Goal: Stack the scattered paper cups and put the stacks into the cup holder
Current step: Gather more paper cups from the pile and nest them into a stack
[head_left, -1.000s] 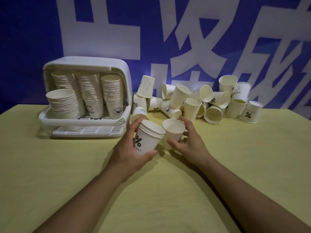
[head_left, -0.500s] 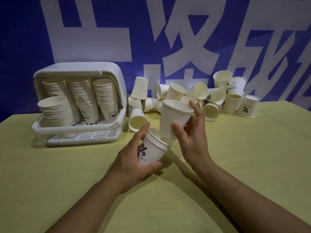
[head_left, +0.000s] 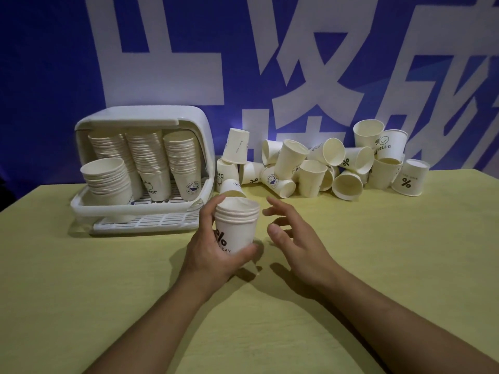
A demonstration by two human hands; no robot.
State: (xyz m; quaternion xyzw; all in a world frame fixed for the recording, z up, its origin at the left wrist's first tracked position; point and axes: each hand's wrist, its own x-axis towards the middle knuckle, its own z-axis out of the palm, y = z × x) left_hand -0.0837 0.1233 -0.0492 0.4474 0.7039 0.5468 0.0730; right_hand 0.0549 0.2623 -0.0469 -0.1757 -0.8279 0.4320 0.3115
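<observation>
The left hand [head_left: 213, 247] grips a short stack of paper cups [head_left: 236, 225] upright above the counter [head_left: 108, 292], thumb low on one side and fingers curled round the other; several rolled rims show close together near the top, though exactly how many cups are nested is hard to count from here. The right hand [head_left: 293, 238] hovers just beside the stack, fingers spread and relaxed, holding nothing.

The step in hand looks like fetching another cup to add. The loose cups [head_left: 310, 171] lie in a heap at the back of the counter, some on their sides, some upright, one upside down at the far right. It would be sensible to take the nearest cup [head_left: 232, 188], lying just behind the stack, turn it mouth up, and drop it straight in with the rims level, so it seats without creasing the thin wall. The left hand should hold firmly but not squeeze, since paper buckles easily.

The cup holder [head_left: 140, 168] stands at the left with tall stacks inside and a shorter stack in front, so the new stack will need a free spot.
</observation>
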